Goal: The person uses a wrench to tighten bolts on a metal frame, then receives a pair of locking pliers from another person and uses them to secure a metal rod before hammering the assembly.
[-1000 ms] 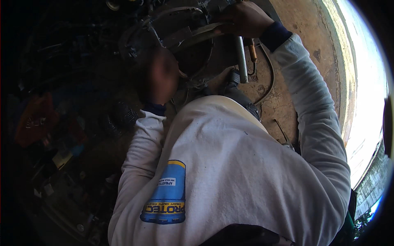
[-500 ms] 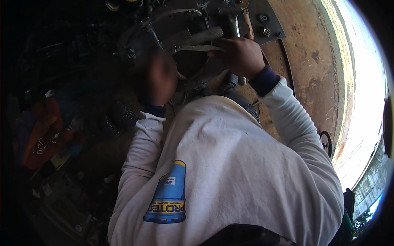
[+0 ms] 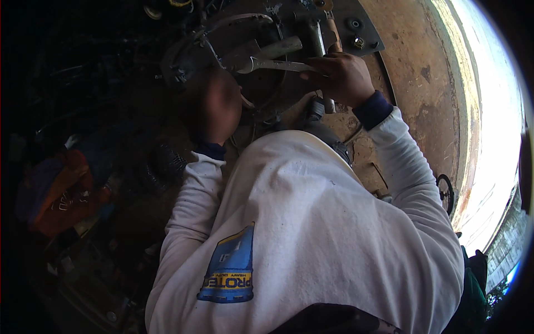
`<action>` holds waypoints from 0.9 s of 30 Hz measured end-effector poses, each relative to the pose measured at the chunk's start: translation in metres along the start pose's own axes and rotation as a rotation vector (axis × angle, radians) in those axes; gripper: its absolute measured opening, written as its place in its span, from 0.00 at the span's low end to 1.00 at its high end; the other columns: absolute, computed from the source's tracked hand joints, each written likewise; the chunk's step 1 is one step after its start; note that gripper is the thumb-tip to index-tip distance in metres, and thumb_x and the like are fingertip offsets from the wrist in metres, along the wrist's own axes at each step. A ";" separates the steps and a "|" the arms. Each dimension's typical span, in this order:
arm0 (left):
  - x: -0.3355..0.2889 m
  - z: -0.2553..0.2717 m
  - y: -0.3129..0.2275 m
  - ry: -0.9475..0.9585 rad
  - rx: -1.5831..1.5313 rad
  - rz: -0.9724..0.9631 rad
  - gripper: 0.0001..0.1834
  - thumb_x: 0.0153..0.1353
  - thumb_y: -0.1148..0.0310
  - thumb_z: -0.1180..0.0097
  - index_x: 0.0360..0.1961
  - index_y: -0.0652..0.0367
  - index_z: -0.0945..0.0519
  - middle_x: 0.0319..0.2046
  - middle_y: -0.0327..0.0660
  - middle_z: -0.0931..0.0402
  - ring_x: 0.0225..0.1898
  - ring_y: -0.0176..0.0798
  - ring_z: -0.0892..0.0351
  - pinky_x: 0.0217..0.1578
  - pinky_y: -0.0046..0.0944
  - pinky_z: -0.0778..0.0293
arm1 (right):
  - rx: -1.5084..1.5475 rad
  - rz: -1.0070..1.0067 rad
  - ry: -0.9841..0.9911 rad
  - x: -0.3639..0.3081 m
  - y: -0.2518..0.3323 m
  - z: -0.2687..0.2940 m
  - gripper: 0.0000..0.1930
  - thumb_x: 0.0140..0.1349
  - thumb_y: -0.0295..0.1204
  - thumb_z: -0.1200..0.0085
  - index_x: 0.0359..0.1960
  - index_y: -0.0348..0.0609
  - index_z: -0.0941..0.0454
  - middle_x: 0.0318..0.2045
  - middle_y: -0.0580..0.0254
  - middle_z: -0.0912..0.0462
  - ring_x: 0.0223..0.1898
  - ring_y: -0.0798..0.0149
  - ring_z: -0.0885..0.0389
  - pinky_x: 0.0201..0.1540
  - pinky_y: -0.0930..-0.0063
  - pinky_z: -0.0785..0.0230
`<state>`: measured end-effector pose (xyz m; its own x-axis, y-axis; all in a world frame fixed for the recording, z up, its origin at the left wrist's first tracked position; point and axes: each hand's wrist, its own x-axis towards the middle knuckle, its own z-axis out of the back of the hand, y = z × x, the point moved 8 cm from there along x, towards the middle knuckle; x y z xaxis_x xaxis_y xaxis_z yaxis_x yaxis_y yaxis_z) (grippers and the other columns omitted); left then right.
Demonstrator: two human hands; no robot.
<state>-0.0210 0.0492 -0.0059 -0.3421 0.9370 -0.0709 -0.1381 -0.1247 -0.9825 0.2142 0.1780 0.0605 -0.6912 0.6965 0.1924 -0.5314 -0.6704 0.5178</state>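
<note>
My right hand is closed around one end of a metal spanner. The spanner's jaw end points left, over a dark, curved metal part. My left hand is at the left side of that part, in shadow and smeared, so its fingers cannot be made out. A short pale piece shows just beside it. A grey metal tube lies just beyond the spanner. Another metal bar runs toward my right hand, next to a tool with a brown handle.
A dark metal plate bears a round washer-like piece and a small nut. Brown, stained ground stretches to the right. Orange and purple cloth lies at left among dark clutter. A shoe is below the plate.
My right hand has moved slightly right and toward me with the spanner, and more of the spanner's jaw end now shows. The left hand has stayed almost where it was.
</note>
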 end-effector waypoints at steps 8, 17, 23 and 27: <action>-0.001 0.000 -0.004 -0.008 0.058 -0.015 0.27 0.62 0.76 0.43 0.61 0.63 0.35 0.36 0.40 0.21 0.39 0.31 0.22 0.43 0.32 0.26 | -0.080 0.232 0.111 0.062 -0.009 -0.003 0.19 0.58 0.50 0.40 0.40 0.51 0.14 0.33 0.57 0.15 0.33 0.52 0.16 0.36 0.64 0.24; -0.002 0.001 -0.003 -0.041 0.033 0.006 0.26 0.61 0.76 0.42 0.60 0.63 0.34 0.35 0.40 0.22 0.37 0.30 0.23 0.40 0.31 0.26 | -0.022 0.430 0.196 0.117 -0.012 -0.011 0.18 0.52 0.50 0.39 0.36 0.53 0.14 0.27 0.53 0.17 0.29 0.48 0.19 0.31 0.58 0.27; -0.002 0.004 -0.002 -0.073 0.075 -0.035 0.25 0.61 0.76 0.42 0.59 0.63 0.34 0.35 0.40 0.22 0.36 0.30 0.22 0.39 0.31 0.26 | -0.007 0.398 0.222 0.115 0.000 -0.013 0.16 0.52 0.50 0.39 0.33 0.54 0.14 0.27 0.53 0.17 0.28 0.48 0.19 0.29 0.57 0.28; -0.005 0.004 0.001 -0.066 0.031 -0.013 0.25 0.61 0.77 0.42 0.59 0.63 0.34 0.35 0.40 0.22 0.38 0.30 0.22 0.39 0.31 0.25 | -0.056 0.033 0.132 0.053 0.017 -0.004 0.17 0.55 0.50 0.39 0.32 0.49 0.16 0.25 0.59 0.18 0.29 0.54 0.18 0.30 0.62 0.27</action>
<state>-0.0229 0.0437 -0.0058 -0.4006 0.9151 -0.0455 -0.1717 -0.1237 -0.9773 0.1670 0.2021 0.0765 -0.7651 0.6367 0.0956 -0.5313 -0.7082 0.4649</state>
